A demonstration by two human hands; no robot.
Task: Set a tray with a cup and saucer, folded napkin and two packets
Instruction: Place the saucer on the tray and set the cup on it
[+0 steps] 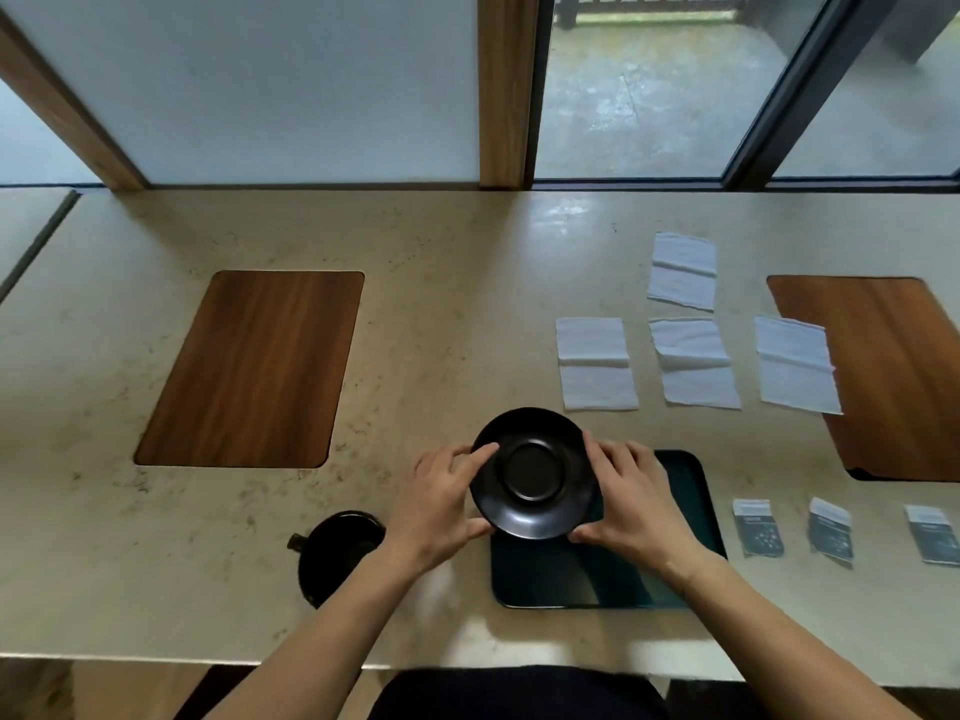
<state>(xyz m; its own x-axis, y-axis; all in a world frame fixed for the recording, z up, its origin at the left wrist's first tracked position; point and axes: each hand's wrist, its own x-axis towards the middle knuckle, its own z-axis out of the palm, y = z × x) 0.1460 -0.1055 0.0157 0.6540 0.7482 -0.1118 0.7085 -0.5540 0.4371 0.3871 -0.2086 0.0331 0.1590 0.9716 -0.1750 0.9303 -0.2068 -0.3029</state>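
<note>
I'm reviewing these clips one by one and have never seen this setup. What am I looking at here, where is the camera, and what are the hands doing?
There is no machine: a person wears a wide-angle camera on the head, looking down at their own hands. The left hand and right hand together hold a black saucer by its rim, above the dark tray. On the stone counter stand a black cup to the left, four white napkins beyond the tray, and three packets to the right. Two wooden panels are set into the counter. Nothing lies on the tray yet, as far as it shows.

The stone counter (426, 314) carries tray (691, 491), cup (332, 553), napkins (595, 363), packets (757, 527).
</note>
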